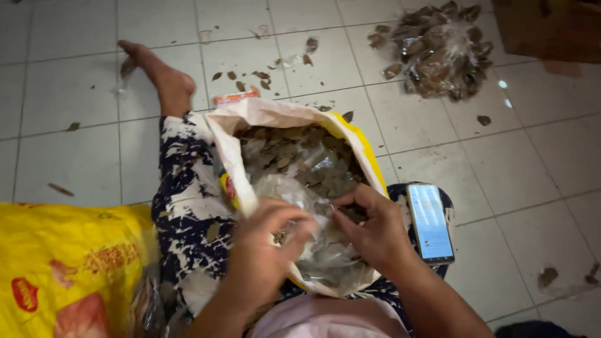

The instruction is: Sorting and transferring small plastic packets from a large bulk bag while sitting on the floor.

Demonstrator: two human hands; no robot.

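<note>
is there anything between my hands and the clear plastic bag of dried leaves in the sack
Nothing visible. The left hand and right hand both already grip the clear plastic bag, which sits in the open sack on your lap.

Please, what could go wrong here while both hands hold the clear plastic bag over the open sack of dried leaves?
1. The left hand and right hand pinch the thin clear bag; it might tear and drop leaves.
2. The phone lies on the knee beside the sack, so it could slide onto the tiled floor.
3. Loose leaves already lie on the floor; more may spill.
</note>
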